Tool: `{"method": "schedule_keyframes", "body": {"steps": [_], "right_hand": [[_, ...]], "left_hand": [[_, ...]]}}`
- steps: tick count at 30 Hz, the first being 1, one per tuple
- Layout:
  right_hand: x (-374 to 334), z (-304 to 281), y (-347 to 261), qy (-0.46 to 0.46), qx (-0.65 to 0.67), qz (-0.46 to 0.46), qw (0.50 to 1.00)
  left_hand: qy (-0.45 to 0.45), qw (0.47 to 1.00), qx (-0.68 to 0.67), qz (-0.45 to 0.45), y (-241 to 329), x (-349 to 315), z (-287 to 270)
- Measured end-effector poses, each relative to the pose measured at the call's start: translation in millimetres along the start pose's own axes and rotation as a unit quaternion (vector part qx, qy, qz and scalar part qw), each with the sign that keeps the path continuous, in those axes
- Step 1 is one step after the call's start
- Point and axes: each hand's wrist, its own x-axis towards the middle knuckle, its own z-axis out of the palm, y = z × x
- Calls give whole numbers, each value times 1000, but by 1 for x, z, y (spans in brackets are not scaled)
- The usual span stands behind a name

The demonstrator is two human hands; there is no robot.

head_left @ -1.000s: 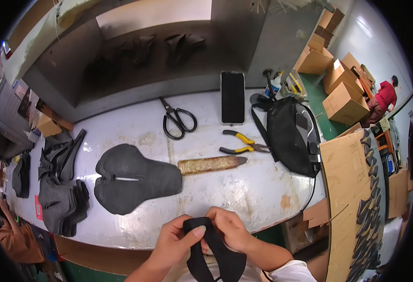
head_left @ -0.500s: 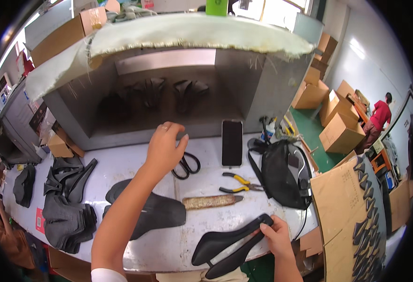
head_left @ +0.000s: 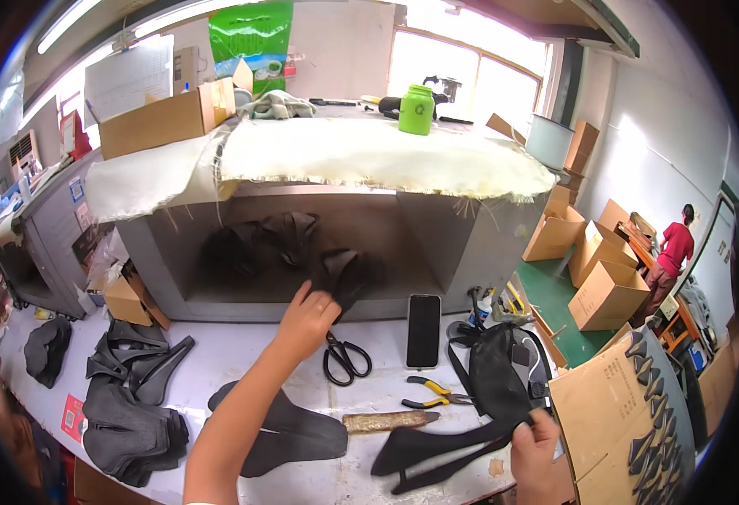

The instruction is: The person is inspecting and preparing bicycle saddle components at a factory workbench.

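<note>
My left hand reaches to the front lip of a grey open-fronted chamber. Its fingers are closed on the near end of a dark saddle cover, which tilts out of the opening. Further inside, more dark covers stand in shadow. At the lower right, my right hand grips the narrow nose of a black bicycle saddle with a long slot down its middle. Below my left forearm lies a flat black saddle-shaped piece, partly hidden by the arm.
Scissors, a phone, yellow-handled pliers, a worn flat-handled tool and a black bag lie on the white table. Stacked black pieces sit left. Cardboard with saddles stands right; a person is beyond.
The view has tilted up. My left hand has moved forward to the chamber and taken hold of a dark cover, drawing it nearer. My right hand has shifted right with the saddle.
</note>
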Motion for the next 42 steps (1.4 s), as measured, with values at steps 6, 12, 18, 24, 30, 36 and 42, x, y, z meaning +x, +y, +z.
{"method": "schedule_keyframes", "body": {"steps": [6,12,18,24,30,36,42], "right_hand": [[96,64,-24,-68,-209,-552,804],[126,144,16,-78,-358,-468,804],[9,147,10,-496,-90,-40,863],[-38,133,-3,-516,-110,80,845],[-41,101,-3,-510,-70,138,846],[-45,87,28,-512,7,403,759],[-64,107,58,-395,265,578,663]], "left_hand": [[214,924,-274,-159,57,-34,-137],[215,838,-421,-272,118,-102,-239],[-133,559,-652,-495,185,-81,-275],[-102,503,-722,-464,224,-108,-226],[-177,564,-685,-427,236,-104,-228],[-184,629,-632,-415,242,-90,-230],[-111,485,-656,-568,252,-104,-222]]}}
